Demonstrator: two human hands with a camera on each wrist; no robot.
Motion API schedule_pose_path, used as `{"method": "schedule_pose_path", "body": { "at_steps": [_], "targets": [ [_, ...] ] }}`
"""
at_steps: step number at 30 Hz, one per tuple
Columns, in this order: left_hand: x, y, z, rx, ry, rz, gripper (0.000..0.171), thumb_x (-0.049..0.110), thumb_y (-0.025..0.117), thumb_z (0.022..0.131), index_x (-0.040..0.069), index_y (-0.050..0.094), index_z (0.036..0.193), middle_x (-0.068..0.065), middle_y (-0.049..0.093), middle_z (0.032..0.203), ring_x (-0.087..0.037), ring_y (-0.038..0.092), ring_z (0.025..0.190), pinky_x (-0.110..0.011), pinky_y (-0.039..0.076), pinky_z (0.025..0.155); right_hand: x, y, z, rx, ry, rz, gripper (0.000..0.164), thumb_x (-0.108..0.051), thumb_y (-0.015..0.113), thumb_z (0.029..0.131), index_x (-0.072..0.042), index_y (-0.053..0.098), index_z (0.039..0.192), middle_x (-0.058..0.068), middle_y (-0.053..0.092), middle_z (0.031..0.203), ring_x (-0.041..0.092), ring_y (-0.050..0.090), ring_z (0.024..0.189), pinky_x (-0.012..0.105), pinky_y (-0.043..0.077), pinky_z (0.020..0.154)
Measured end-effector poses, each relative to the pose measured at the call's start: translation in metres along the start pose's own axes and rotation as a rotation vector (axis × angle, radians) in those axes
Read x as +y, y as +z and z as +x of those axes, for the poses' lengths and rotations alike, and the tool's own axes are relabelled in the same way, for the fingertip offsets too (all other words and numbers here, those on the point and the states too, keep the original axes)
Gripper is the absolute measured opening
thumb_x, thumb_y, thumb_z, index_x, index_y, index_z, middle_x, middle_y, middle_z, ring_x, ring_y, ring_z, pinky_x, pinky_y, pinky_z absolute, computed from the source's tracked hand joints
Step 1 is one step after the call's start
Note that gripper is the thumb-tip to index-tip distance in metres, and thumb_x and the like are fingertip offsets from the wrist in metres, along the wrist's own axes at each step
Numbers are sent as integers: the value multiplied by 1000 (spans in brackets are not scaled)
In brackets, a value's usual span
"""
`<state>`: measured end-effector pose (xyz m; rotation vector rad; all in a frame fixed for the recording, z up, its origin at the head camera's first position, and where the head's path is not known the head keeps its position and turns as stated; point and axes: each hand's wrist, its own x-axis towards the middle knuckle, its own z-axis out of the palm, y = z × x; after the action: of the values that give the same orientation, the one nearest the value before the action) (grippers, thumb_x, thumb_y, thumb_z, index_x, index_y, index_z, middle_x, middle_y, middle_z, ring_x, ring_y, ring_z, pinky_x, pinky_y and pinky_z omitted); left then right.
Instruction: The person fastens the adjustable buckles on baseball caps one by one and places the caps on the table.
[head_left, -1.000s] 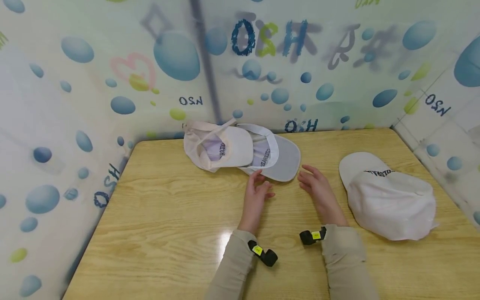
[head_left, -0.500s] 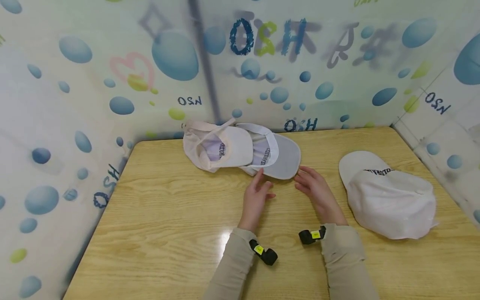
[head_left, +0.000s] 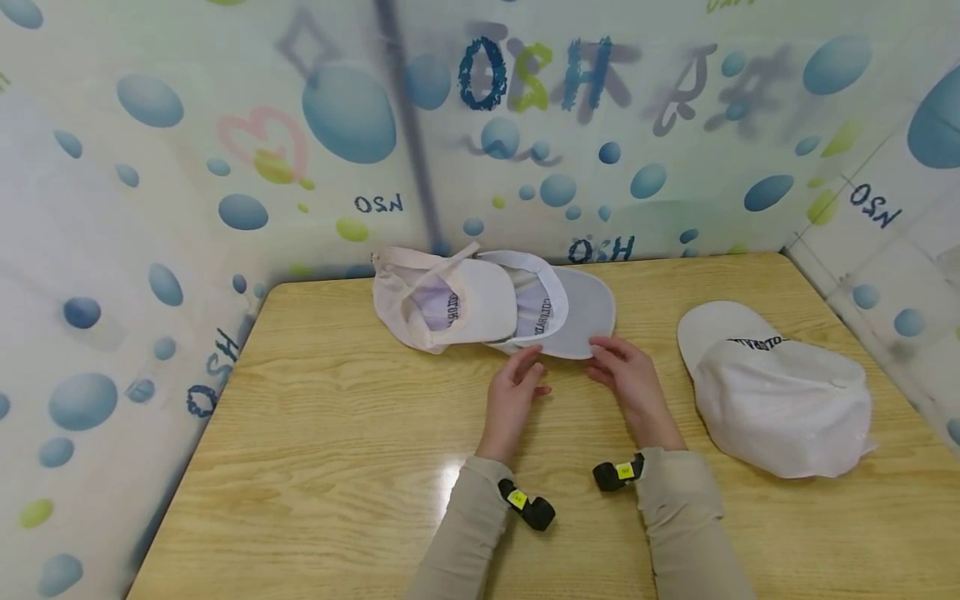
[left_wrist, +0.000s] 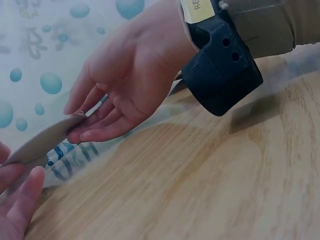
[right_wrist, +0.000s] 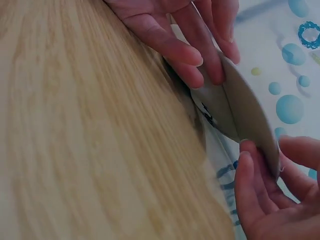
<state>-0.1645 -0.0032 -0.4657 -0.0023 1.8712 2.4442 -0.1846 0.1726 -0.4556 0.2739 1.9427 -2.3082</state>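
Observation:
Two pale baseball caps lie underside up near the back edge of the table. The left cap has its brim tucked into the crown of the right cap, whose greyish brim points right. My left hand pinches the near edge of that right cap's brim. On the same brim, further right, my right hand has its thumb above and fingers below. In the right wrist view the brim is held tilted between both hands. The left wrist view shows the right fingertips at the brim's edge.
A third white cap with dark lettering sits crown up on the right side of the wooden table. A patterned wall sheet rises directly behind the table. Both wrists carry black camera mounts.
The two nested caps have shifted slightly right. My right hand has gone from beside the brim to gripping it, and the left fingers have met the brim's near edge.

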Motion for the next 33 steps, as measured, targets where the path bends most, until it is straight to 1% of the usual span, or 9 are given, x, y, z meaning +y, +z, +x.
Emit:
{"method": "schedule_pose_path", "body": {
  "at_steps": [7, 10, 15, 18, 21, 25, 28, 31, 33],
  "targets": [
    [-6, -1, 1, 10, 10, 18, 25, 10, 51, 91, 7, 56, 115, -24, 52, 110, -36, 50, 101, -39, 50, 73, -3, 6, -1, 59, -39, -139, 30, -14, 58, 87, 2, 55, 112, 8, 51, 105, 18, 56, 89, 28, 47, 80],
    [-6, -2, 1, 20, 19, -1, 28, 11, 51, 91, 8, 53, 119, -23, 51, 111, -36, 50, 102, -39, 50, 73, -5, 9, -2, 72, -75, -154, 28, -13, 59, 87, 1, 57, 111, 9, 51, 103, 23, 58, 88, 30, 48, 79],
    [-6, -4, 1, 54, 43, -27, 35, 10, 50, 91, 9, 44, 126, -18, 46, 112, -36, 49, 102, -40, 50, 74, -8, 13, -5, 89, -124, -171, 26, -12, 59, 87, -2, 58, 111, 11, 53, 93, 31, 59, 85, 34, 49, 77],
    [-5, -5, 2, 78, 75, -40, 40, 10, 50, 91, 7, 38, 130, -17, 43, 112, -38, 49, 101, -41, 50, 74, -10, 13, -6, 110, -147, -188, 27, -15, 59, 87, -4, 59, 112, 11, 55, 95, 31, 60, 84, 33, 49, 75],
    [-5, -6, 3, 99, 86, -59, 46, 8, 49, 91, 7, 33, 134, -18, 40, 117, -40, 48, 101, -42, 49, 74, -14, 14, -7, 143, -168, -214, 27, -19, 60, 86, -10, 60, 112, 9, 57, 100, 31, 60, 84, 30, 49, 73],
    [-5, -7, 5, 118, 58, -71, 51, 9, 49, 91, 12, 29, 138, -17, 36, 125, -42, 50, 95, -41, 49, 76, -21, 17, -12, 163, -205, -269, 26, -21, 60, 86, -15, 61, 112, 7, 58, 105, 29, 61, 85, 34, 48, 76],
    [-4, -8, 5, 137, 28, -60, 55, 11, 50, 91, 14, 25, 140, -15, 44, 113, -42, 54, 88, -40, 49, 76, -28, 21, -17, 158, -247, -326, 28, -20, 60, 86, -17, 61, 114, 5, 57, 111, 24, 62, 84, 34, 49, 74],
    [-1, -13, 6, 150, 6, -62, 58, 15, 50, 91, 13, 20, 141, -15, 48, 109, -41, 56, 88, -39, 47, 79, -31, 23, -20, 161, -295, -391, 29, -21, 59, 87, -18, 60, 115, 3, 57, 113, 19, 63, 82, 31, 50, 71],
    [1, -19, 7, 149, 18, -75, 57, 16, 49, 92, 12, 20, 141, -16, 48, 114, -40, 55, 93, -40, 46, 81, -28, 21, -17, 166, -334, -424, 28, -25, 59, 86, -21, 61, 114, 0, 58, 110, 17, 63, 81, 30, 50, 69]
  ]
}}
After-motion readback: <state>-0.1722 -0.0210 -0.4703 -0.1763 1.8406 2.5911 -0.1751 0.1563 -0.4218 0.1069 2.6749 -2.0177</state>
